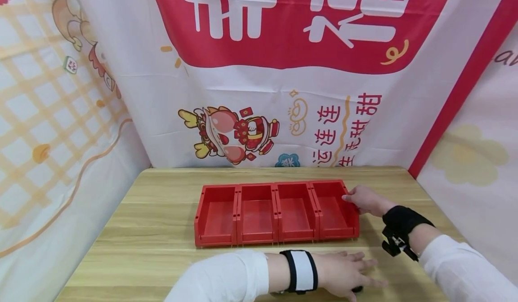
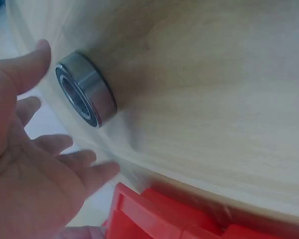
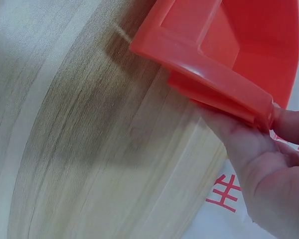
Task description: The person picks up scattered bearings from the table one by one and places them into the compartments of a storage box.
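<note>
- Red plastic bins (image 1: pixel 277 216), four side by side in a row, sit near the middle of the table, their lower lips towards you.
- Steel bearing (image 2: pixel 92 87), a thick ring with a dark inner face, lies on the table under your left hand, nearer you than the bins.
- Expect the bearing to feel heavy for its size, rigid and hard to damage; its polished band may be slick, so take it around the outside with thumb and fingers opposed.
- Expect the bins to be light and stiff, with smooth walls that may flex a little; the top rim of an end wall looks the surest hold. Whether the four are locked together, you cannot tell.
- Your right hand (image 1: pixel 368 201) pinches the right end bin's side wall, thumb over the rim, fingers outside.
- Your left hand (image 1: pixel 344 270) holds nothing: its fingers are spread and nearly straight, with the bearing close beside the thumb.
- Pale wooden table (image 1: pixel 162 212) beneath everything; beyond it hangs a white printed cloth (image 1: pixel 251 82) with red lettering and a cartoon figure.
</note>
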The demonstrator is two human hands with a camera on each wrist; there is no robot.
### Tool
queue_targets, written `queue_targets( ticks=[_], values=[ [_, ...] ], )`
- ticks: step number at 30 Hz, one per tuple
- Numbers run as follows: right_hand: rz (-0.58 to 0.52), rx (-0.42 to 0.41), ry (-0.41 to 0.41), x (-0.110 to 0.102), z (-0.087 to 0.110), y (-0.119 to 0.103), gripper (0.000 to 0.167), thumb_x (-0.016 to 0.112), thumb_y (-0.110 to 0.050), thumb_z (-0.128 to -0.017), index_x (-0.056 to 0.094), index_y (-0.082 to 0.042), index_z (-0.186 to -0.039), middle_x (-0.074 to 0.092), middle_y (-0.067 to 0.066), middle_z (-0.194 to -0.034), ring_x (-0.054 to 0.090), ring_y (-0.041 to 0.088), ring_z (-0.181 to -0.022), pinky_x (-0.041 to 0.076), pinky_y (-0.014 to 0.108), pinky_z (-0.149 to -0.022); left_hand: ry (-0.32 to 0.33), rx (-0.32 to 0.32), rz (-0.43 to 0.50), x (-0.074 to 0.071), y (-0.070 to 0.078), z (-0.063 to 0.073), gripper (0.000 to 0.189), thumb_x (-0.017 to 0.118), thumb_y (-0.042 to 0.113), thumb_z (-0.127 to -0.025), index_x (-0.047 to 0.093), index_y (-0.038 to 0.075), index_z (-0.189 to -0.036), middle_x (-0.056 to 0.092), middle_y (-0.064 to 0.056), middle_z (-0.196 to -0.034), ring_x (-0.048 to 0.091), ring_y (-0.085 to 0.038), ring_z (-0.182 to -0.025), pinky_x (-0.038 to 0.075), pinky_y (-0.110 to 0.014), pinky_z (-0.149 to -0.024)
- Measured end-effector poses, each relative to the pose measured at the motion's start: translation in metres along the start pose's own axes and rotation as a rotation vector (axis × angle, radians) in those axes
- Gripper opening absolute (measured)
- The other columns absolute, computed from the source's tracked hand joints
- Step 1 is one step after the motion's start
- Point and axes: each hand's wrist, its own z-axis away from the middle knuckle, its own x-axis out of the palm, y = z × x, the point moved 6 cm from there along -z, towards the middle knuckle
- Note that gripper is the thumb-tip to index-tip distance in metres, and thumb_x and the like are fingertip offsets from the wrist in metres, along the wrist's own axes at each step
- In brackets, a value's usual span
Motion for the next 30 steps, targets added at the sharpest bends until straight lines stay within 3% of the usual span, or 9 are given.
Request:
queue_targets(
  ticks=[6, 10, 14, 20, 24, 28, 30],
  values=[
    [0.078, -0.014, 0.024, 0.002, -0.002, -0.003, 0.028, 0.050, -0.012, -0.099, 0.061, 0.013, -0.104, 0.066, 0.011, -0.083, 0.059, 0.018, -0.072, 0.053, 0.029, -0.066, -0.003, 0.062, -0.062, 0.004, 0.003, -0.007, 0.052, 0.060, 0.034, -0.093, 0.046, 0.028, -0.142, 0.034, 0.005, -0.150, 0.030, -0.003, -0.134, 0.022, -0.011, -0.105],
    [0.108, -0.008, 0.061, 0.002, -0.004, -0.001, 0.026, 0.050, -0.012, -0.099, 0.063, 0.011, -0.102, 0.065, 0.008, -0.078, 0.058, 0.016, -0.069, 0.053, 0.028, -0.066, 0.046, 0.063, -0.074, 0.004, 0.006, -0.008, 0.035, 0.065, 0.029, -0.091, 0.063, 0.024, -0.125, 0.057, 0.010, -0.122, 0.049, 0.003, -0.111, 0.034, -0.009, -0.093],
    [0.099, -0.013, 0.060, 0.002, -0.002, -0.001, 0.027, 0.050, -0.011, -0.099, 0.061, 0.013, -0.105, 0.066, 0.010, -0.081, 0.059, 0.016, -0.070, 0.054, 0.030, -0.067, 0.095, 0.027, -0.098, 0.004, 0.010, -0.006, 0.017, 0.067, 0.024, -0.090, 0.068, 0.026, -0.107, 0.060, 0.014, -0.101, 0.051, 0.001, -0.091, 0.040, -0.011, -0.080],
    [0.077, -0.001, 0.049, 0.001, -0.001, 0.000, 0.030, 0.048, -0.011, -0.100, 0.058, 0.016, -0.109, 0.068, 0.012, -0.087, 0.062, 0.017, -0.073, 0.056, 0.034, -0.072, 0.153, -0.032, -0.118, 0.006, 0.012, 0.000, 0.015, 0.062, 0.020, -0.092, 0.071, 0.029, -0.100, 0.061, 0.014, -0.097, 0.050, 0.000, -0.085, 0.042, -0.013, -0.075],
    [0.077, -0.009, 0.052, 0.000, 0.000, -0.003, 0.029, 0.048, -0.010, -0.100, 0.058, 0.016, -0.108, 0.068, 0.013, -0.086, 0.061, 0.017, -0.073, 0.056, 0.034, -0.072, 0.130, -0.025, -0.110, 0.006, 0.009, 0.005, 0.015, 0.059, 0.019, -0.094, 0.070, 0.028, -0.101, 0.062, 0.013, -0.099, 0.051, 0.000, -0.086, 0.042, -0.012, -0.076],
    [0.088, -0.027, 0.067, 0.001, 0.001, -0.003, 0.029, 0.049, -0.010, -0.099, 0.060, 0.016, -0.105, 0.067, 0.012, -0.083, 0.061, 0.016, -0.071, 0.055, 0.032, -0.068, 0.117, 0.007, -0.094, -0.011, 0.000, 0.018, 0.013, 0.058, 0.016, -0.094, 0.068, 0.023, -0.095, 0.063, 0.013, -0.094, 0.053, 0.002, -0.084, 0.040, -0.011, -0.073],
    [0.094, -0.038, 0.075, 0.002, 0.001, -0.003, 0.028, 0.049, -0.010, -0.099, 0.061, 0.015, -0.103, 0.067, 0.011, -0.080, 0.061, 0.015, -0.068, 0.054, 0.030, -0.065, 0.142, -0.023, -0.098, -0.028, -0.008, 0.026, 0.012, 0.060, 0.015, -0.092, 0.067, 0.023, -0.089, 0.063, 0.014, -0.086, 0.054, 0.002, -0.077, 0.040, -0.011, -0.067]
  ],
)
